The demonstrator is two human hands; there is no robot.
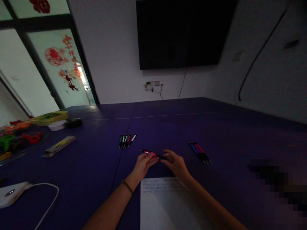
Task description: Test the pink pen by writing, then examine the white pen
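Observation:
In the head view my left hand (143, 163) grips a pink and black pen (157, 155) between thumb and fingers. The pen lies nearly level, its black end pointing right. Around that end, my right hand (177, 163) has its thumb and forefinger apart; contact with the pen is hard to make out. Below both hands lies a white sheet of paper (165, 207) with lines of handwriting near its top. A group of several pens (125, 141) lies beyond my left hand. More pens (200, 153), blue and pink with black ends, lie to the right.
On the left are a small long box (59, 146), a white round container (57, 125), a yellow basket (51, 117) and a tray of colourful items (21, 142). A white device (13, 194) with a cable sits near left. A dark screen (184, 35) hangs on the wall.

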